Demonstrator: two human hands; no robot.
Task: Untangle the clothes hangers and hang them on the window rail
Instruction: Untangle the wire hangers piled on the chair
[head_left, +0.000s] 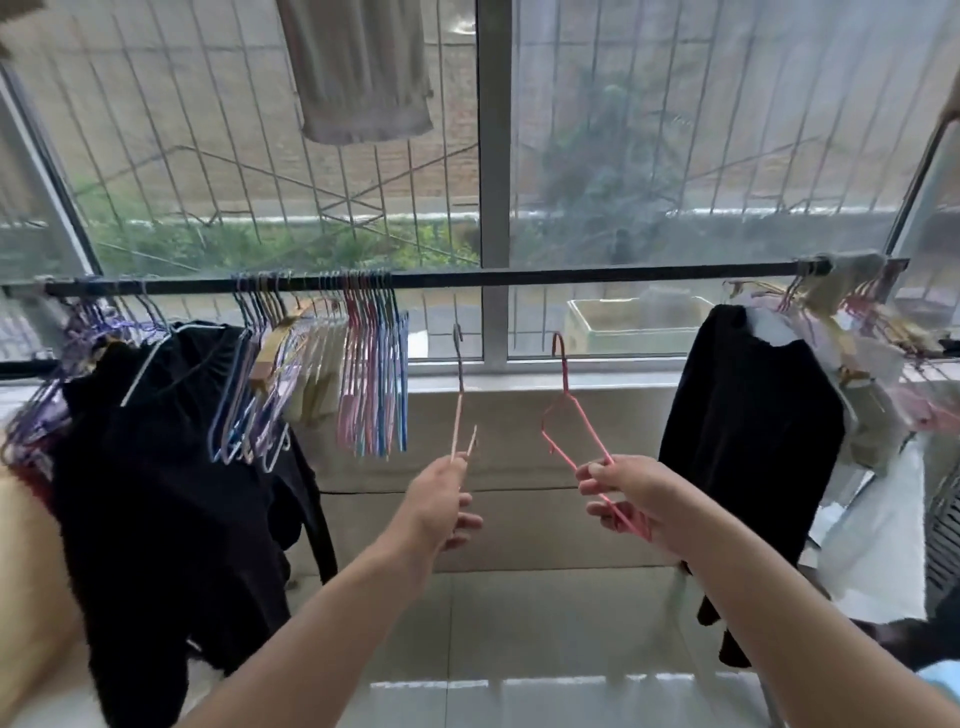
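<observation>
A black window rail runs across the view at mid height. My left hand grips a thin pale pink hanger by its lower end, hook up, below the rail. My right hand pinches a brighter pink hanger by its lower bar, its hook also up and under the rail. The two hangers are apart from each other. A row of pink and blue hangers hangs on the rail at the left, with more mixed hangers beside it.
A black garment hangs at the left and another black garment at the right of the rail. More hangers and light cloth crowd the rail's right end. A grey cloth hangs above. A white sill lies below the rail.
</observation>
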